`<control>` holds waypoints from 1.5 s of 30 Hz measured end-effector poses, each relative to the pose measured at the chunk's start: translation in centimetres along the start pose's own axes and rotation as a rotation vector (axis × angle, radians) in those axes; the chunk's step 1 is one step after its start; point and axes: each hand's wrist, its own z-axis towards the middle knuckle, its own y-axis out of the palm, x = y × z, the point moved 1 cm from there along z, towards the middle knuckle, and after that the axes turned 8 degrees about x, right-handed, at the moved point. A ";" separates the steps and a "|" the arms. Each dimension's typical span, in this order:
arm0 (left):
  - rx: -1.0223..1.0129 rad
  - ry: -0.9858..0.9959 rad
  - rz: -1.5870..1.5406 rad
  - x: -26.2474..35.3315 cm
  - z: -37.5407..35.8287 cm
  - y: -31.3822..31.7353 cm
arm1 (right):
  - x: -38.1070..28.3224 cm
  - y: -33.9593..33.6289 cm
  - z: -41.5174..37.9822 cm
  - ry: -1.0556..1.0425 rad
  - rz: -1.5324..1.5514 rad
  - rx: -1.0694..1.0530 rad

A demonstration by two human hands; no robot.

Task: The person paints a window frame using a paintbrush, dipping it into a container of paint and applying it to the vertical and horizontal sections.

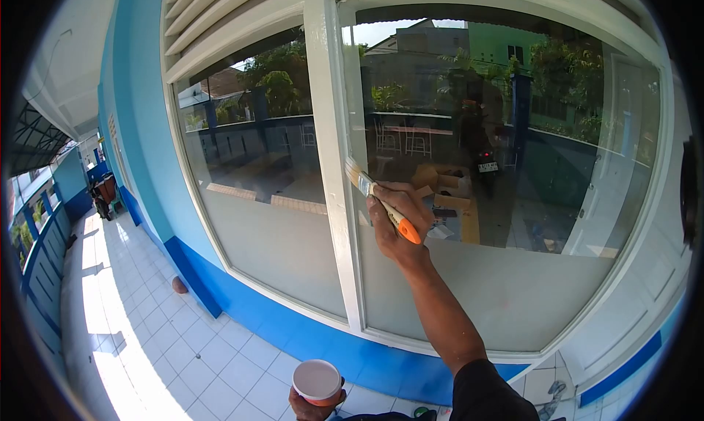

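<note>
My right hand (400, 214) is closed around a paintbrush (407, 230) with an orange-tipped wooden handle. Its pale bristles point up and left, against the white window post (339, 201) between two glass panes, at the post's right edge. Low in the view, my left hand (315, 412) grips a small round tub (316, 381) by its side. The tub is white with an orange-red lower part, and a pale, whitish surface shows inside its rim. Part of the left hand is cut off by the bottom edge.
The left pane (257, 142) and the larger right pane (499, 289) reflect trees, furniture and a motorbike. Below runs a blue wall band (308, 355) above white floor tiles (213, 370). A brownish round object (179, 284) lies by the wall; a blue fence (44, 274) stands far left.
</note>
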 end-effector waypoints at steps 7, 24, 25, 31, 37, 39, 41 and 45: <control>-0.045 -0.214 -0.299 -1.6 0.5 -0.3 | -0.4 -3.4 -8.1 0.015 -0.060 -0.094; -0.097 -0.593 -0.859 -4.6 2.2 -0.5 | -1.2 -4.0 -10.1 0.169 -0.029 -0.064; -0.095 -0.596 -0.865 -4.6 2.2 -0.6 | -1.4 -4.5 -11.1 0.179 -0.040 -0.073; -0.095 -0.628 -0.904 -4.9 2.2 -0.7 | -2.8 -7.2 -17.4 0.348 -0.006 -0.143; -0.105 -0.647 -0.937 -5.0 1.9 -0.7 | -3.0 -8.7 -16.9 0.389 0.006 -0.179; -0.109 -0.650 -0.951 -4.9 1.8 -0.7 | -3.4 -7.8 -14.9 0.354 -0.002 -0.125; -0.111 -0.638 -0.949 -5.1 1.8 -0.6 | -3.5 -6.9 -13.8 0.289 -0.019 -0.086; -0.030 -0.613 -0.894 -7.0 1.6 -1.0 | -3.1 -7.3 -18.4 0.320 -0.015 -0.160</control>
